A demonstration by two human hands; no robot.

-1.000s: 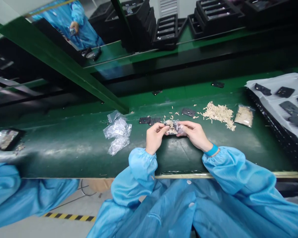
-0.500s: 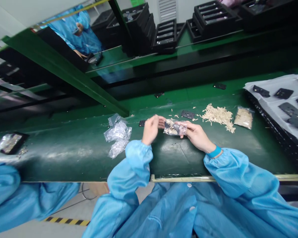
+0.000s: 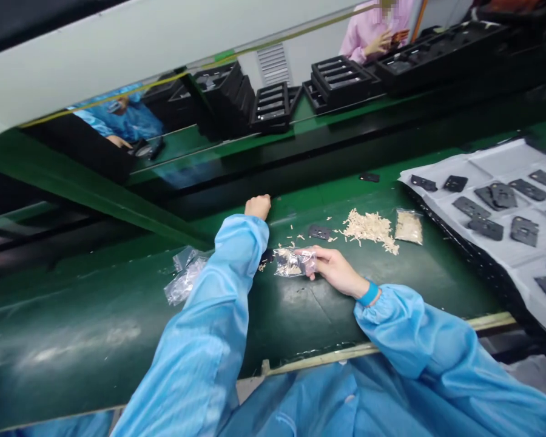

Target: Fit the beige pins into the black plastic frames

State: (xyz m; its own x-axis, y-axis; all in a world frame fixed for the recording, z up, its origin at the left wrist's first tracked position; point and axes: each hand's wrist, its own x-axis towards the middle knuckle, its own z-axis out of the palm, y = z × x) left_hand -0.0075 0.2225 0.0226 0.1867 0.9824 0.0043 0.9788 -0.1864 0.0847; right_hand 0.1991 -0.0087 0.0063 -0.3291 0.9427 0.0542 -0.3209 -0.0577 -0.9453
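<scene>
My right hand (image 3: 339,270) pinches a small clear zip bag (image 3: 289,262) by its right end, low over the green bench. Several short, pale strips show through the plastic. Further back, my left hand (image 3: 258,206) is stretched out with its fingers curled down at the bench; whatever they hold is hidden under them. A flat black plate with holes (image 3: 320,232) lies just beyond the bag. Another dark piece (image 3: 267,256) sits at the bag's left side, partly covered by my sleeve. Right of these spreads a loose heap of pale strips (image 3: 368,226).
A filled bag of strips (image 3: 408,226) lies right of the heap. Black plates rest on a white-lined tray (image 3: 477,161) at the right. Empty clear bags (image 3: 184,282) are left of my arm. Black trays (image 3: 270,108) stand on the shelf; two co-workers are beyond it.
My left hand has left the bag and reached to the back of the bench, its fingers now curled. My right hand still holds the bag. The view has swung to the right.
</scene>
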